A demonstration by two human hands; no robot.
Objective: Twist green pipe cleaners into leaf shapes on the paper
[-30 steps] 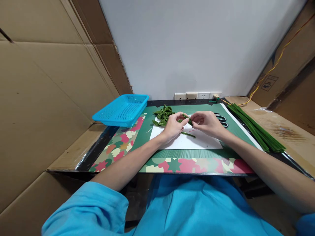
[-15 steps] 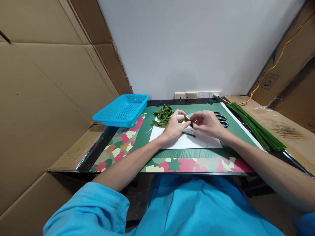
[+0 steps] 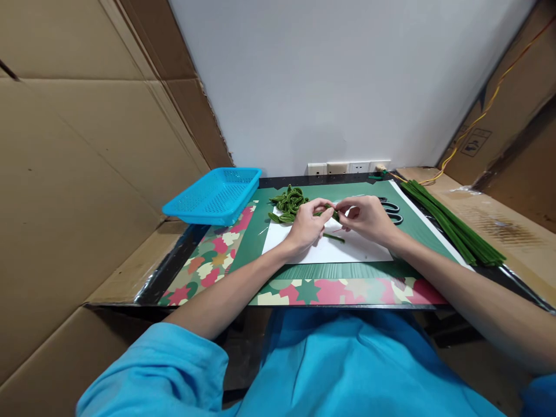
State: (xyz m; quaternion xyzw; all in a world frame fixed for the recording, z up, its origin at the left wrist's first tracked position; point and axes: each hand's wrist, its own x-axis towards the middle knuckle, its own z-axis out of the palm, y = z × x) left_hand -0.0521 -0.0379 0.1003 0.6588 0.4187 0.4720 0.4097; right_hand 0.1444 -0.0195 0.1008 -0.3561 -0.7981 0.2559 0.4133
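Observation:
My left hand (image 3: 309,225) and my right hand (image 3: 365,218) meet above a white sheet of paper (image 3: 347,253). Between their fingertips they pinch a small bent piece of green pipe cleaner (image 3: 333,214), mostly covered by the fingers. A short straight cut of green pipe cleaner (image 3: 333,237) lies on the paper just below. Behind my left hand sits a pile of curled and leaf-shaped green pipe cleaners (image 3: 290,200). Scissors (image 3: 394,213) with black handles lie beyond my right hand, their blades hidden by it.
A blue plastic basket (image 3: 212,200) rests at the table's left back corner. A bundle of long green pipe cleaners (image 3: 452,223) lies along the right edge. Cardboard walls (image 3: 87,150) stand on both sides, and wall sockets (image 3: 337,168) line the back.
The fingers of my left hand have curled in closer around the pipe cleaner piece, and its tip has turned slightly. Both hands stay in nearly the same place.

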